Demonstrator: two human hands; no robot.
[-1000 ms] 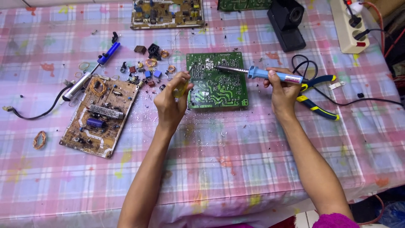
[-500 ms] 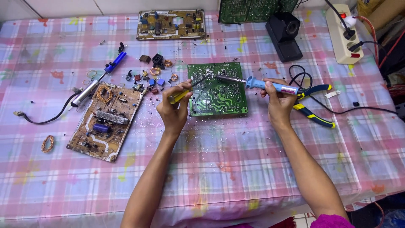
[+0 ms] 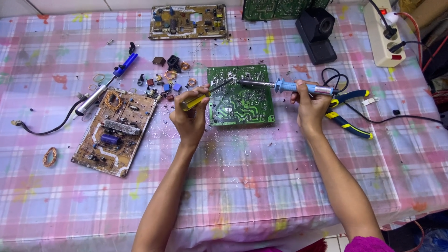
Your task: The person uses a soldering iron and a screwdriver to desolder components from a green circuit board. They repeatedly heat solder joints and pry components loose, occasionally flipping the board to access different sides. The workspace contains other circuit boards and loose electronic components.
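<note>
— Two forearms reach up from the near edge of the checked tablecloth (image 3: 261,186); what do they hold?

— Left hand (image 3: 189,116) has its fingers closed around a yellow-handled screwdriver (image 3: 198,99), the dark shaft slanting up onto the green circuit board (image 3: 240,95). Right hand (image 3: 310,103) grips a blue soldering iron (image 3: 289,86), fingers wrapped round the handle, its metal tip pointing left over the board's upper edge.

— Where do the tips meet?

— Near the top middle of that board, close together; I cannot tell whether they touch.

— And around it?

— Blue-and-yellow pliers (image 3: 347,112) lie just right of the right hand. A brown circuit board (image 3: 114,130) lies to the left, loose components (image 3: 168,77) above it. Farther back: another brown board (image 3: 186,21), a black stand (image 3: 319,35), a power strip (image 3: 380,32).
</note>
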